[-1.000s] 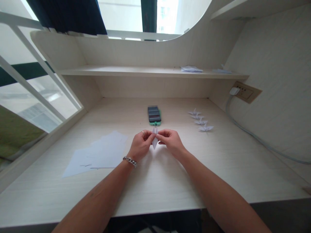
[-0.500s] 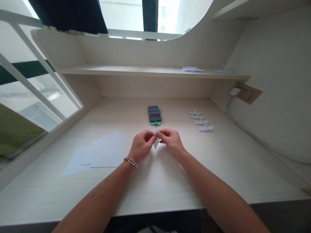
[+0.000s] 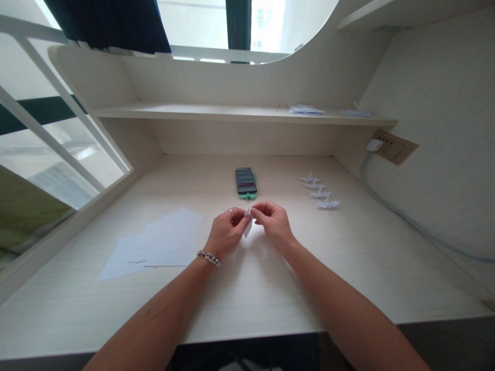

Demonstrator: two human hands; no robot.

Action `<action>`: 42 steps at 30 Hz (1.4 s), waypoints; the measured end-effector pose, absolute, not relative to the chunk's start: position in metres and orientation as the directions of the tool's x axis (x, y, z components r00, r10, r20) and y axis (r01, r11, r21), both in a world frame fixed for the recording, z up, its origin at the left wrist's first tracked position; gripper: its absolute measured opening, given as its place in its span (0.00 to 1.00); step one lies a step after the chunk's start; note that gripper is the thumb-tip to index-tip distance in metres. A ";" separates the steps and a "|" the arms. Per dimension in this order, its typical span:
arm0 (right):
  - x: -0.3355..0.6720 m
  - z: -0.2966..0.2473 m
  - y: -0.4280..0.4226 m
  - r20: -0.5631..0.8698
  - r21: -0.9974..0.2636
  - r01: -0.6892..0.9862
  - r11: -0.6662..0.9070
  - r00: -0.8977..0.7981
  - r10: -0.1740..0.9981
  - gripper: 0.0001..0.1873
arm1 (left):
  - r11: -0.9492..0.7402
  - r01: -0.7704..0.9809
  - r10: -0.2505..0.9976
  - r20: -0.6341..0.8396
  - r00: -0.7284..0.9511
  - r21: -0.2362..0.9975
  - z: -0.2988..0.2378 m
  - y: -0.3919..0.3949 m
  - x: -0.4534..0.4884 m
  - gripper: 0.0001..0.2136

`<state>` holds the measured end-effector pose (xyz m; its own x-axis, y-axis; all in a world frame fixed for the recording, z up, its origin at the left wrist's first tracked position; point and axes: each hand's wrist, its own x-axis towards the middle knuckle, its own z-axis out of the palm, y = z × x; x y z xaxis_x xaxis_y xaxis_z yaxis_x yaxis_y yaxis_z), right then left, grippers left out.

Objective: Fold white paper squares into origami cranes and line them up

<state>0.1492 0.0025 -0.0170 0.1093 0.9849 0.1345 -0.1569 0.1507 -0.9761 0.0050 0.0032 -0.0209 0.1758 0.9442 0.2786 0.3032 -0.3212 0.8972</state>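
A small piece of folded white paper (image 3: 248,228) is held up over the desk, its lower point hanging down. My left hand (image 3: 226,231), with a ring and a chain bracelet at the wrist, pinches its left side between thumb and fingers. Against its upper right edge, the thumb and forefinger of my right hand (image 3: 273,221) are closed in a pinch. Fingers cover part of the folds. Just beyond my hands lies a phone (image 3: 246,181) with a blurred screen and a green edge. Several folded paper cranes (image 3: 319,195) stand in a row to the right.
Loose white sheets (image 3: 154,242) lie on the desk (image 3: 247,304) at the left. Folded papers (image 3: 305,110) rest on the shelf (image 3: 212,114) at the back. From a wall socket (image 3: 394,147), a grey cable (image 3: 410,221) runs down along the right side.
The folded paper has turned slightly, so it looks narrower and more tilted. My right hand has shifted up a little at its upper edge. My left hand stays nearly in place.
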 end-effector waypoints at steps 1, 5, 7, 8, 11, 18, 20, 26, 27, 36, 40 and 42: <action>0.149 -0.017 0.003 0.134 -0.978 -0.149 0.148 0.103 0.986 0.13 | -0.330 0.327 0.942 0.285 0.179 0.886 -0.021 0.003 0.005 0.13; 0.150 -0.019 0.004 0.122 -0.981 -0.142 0.134 0.089 0.988 0.14 | -0.374 0.385 0.927 0.323 0.191 0.844 -0.018 0.000 0.004 0.11; 0.151 -0.021 0.006 0.133 -0.981 -0.134 0.143 0.074 0.988 0.13 | -0.389 0.398 0.921 0.338 0.194 0.831 -0.016 -0.001 0.005 0.11; 0.151 -0.022 0.006 0.148 -0.980 -0.124 0.156 0.070 0.986 0.13 | -0.391 0.402 0.920 0.341 0.193 0.828 -0.016 -0.001 0.006 0.11; 0.150 -0.025 0.006 0.216 -0.973 -0.071 0.222 0.083 0.973 0.12 | -0.358 0.381 0.933 0.308 0.186 0.853 -0.014 -0.002 0.007 0.11; 0.145 -0.024 0.002 0.274 -0.960 -0.025 0.279 0.131 0.953 0.09 | -0.285 0.297 0.955 0.244 0.167 0.911 -0.017 0.001 0.010 0.15; 0.143 -0.025 0.002 0.282 -0.957 -0.024 0.289 0.162 0.946 0.09 | -0.283 0.289 0.956 0.246 0.158 0.915 -0.017 0.001 0.010 0.15; 0.140 -0.026 0.003 0.264 -0.946 -0.142 0.292 0.187 0.946 0.15 | -0.267 0.274 0.961 0.234 0.149 0.924 -0.017 0.002 0.010 0.14; 0.141 -0.025 0.003 0.262 -0.945 -0.152 0.289 0.176 0.949 0.15 | -0.271 0.276 0.960 0.238 0.149 0.922 -0.017 0.002 0.010 0.14; 0.145 -0.023 0.005 0.263 -0.947 -0.144 0.288 0.172 0.949 0.12 | -0.286 0.284 0.953 0.240 0.186 0.915 -0.017 0.001 0.009 0.13; 0.147 -0.021 0.003 0.263 -0.946 -0.156 0.283 0.135 0.955 0.14 | -0.248 0.243 0.961 0.206 0.187 0.938 -0.016 0.003 0.006 0.14; 0.150 -0.020 0.003 0.233 -0.957 -0.162 0.241 0.065 0.970 0.18 | -0.243 0.240 0.961 0.200 0.191 0.940 -0.015 0.004 0.005 0.15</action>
<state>0.1496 0.0032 -0.0202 0.0645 0.9702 0.2335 -0.1619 0.2411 -0.9569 0.0052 0.0039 -0.0152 0.1909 0.9611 0.1997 0.2404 -0.2430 0.9398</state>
